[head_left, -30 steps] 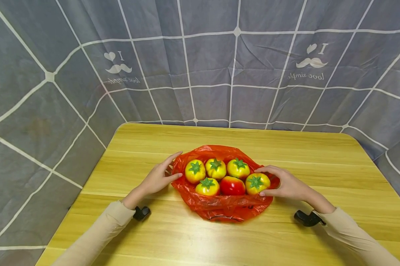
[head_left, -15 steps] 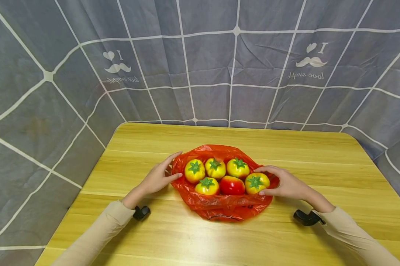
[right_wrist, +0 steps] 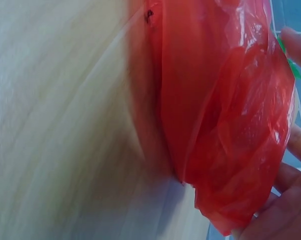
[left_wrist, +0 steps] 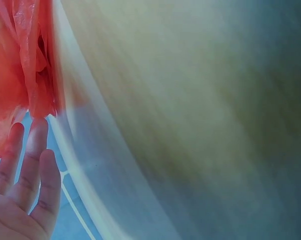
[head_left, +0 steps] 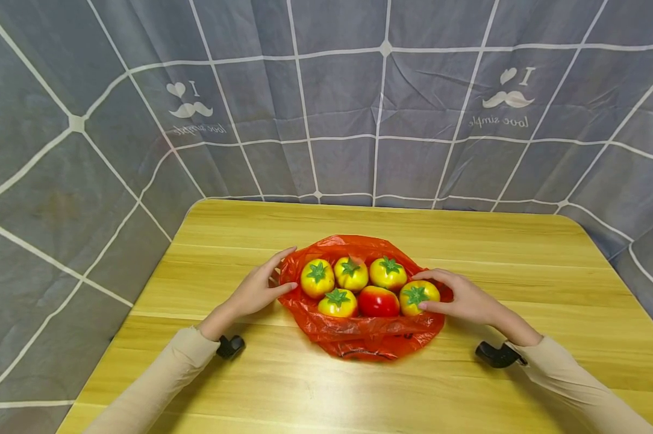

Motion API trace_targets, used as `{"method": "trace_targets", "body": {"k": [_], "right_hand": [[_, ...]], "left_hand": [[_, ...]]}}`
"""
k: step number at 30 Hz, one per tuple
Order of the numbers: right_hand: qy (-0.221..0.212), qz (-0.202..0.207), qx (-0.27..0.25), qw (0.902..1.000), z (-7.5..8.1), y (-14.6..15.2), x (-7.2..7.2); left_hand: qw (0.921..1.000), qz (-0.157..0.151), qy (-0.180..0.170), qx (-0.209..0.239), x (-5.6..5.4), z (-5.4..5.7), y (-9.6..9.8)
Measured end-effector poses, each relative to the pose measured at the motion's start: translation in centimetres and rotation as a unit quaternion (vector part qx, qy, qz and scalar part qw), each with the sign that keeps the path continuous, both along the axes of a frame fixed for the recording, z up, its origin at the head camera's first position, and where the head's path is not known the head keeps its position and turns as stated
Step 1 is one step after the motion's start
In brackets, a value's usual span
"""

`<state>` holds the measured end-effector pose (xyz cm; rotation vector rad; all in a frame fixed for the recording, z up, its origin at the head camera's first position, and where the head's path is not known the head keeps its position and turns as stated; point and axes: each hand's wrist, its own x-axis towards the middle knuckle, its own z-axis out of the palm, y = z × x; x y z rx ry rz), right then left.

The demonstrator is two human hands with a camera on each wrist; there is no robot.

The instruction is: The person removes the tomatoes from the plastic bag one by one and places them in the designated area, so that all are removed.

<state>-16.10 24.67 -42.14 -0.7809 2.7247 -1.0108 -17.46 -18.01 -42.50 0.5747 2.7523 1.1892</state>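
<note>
A red plastic bag (head_left: 370, 331) lies with its mouth spread wide. Inside sit several yellow, tomato-like fruits (head_left: 317, 278) with green star-shaped leaf tops and one red fruit (head_left: 379, 301) with no leaves showing. My left hand (head_left: 253, 292) is at the bag's left side, thumb and fingers spread; in the left wrist view its straight fingers (left_wrist: 29, 170) reach the bag's underside. My right hand (head_left: 467, 299) is at the right edge, its thumb over the rightmost yellow fruit (head_left: 419, 295) and a finger along that fruit's far side. The right wrist view shows the bag (right_wrist: 225, 115) hiding some fingertips.
A wooden tabletop (head_left: 326, 395) with rounded far corners carries the bag. Grey cloth (head_left: 337, 102) with white lines hangs behind and at both sides. Black camera mounts (head_left: 231, 348) sit under both wrists.
My right thumb has lifted from the bag's near rim and moved slightly up and left, onto the rightmost yellow fruit. The left hand and the bag stay nearly still.
</note>
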Motion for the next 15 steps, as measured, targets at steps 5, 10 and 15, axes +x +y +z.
{"method": "trace_targets", "body": {"k": [5,10,15], "right_hand": [[-0.006,-0.005,-0.005,1.0,-0.05,-0.3,0.08],[-0.01,-0.01,-0.007,0.9999,-0.07,-0.53,0.13],[-0.004,-0.01,-0.001,0.9999,-0.21,-0.61,0.11]], "left_hand": [[1.0,0.0,0.001,-0.002,0.02,0.01,-0.04],[1.0,0.001,0.0,-0.005,0.06,0.1,-0.04],[1.0,-0.001,-0.002,-0.007,0.06,0.15,-0.03]]}}
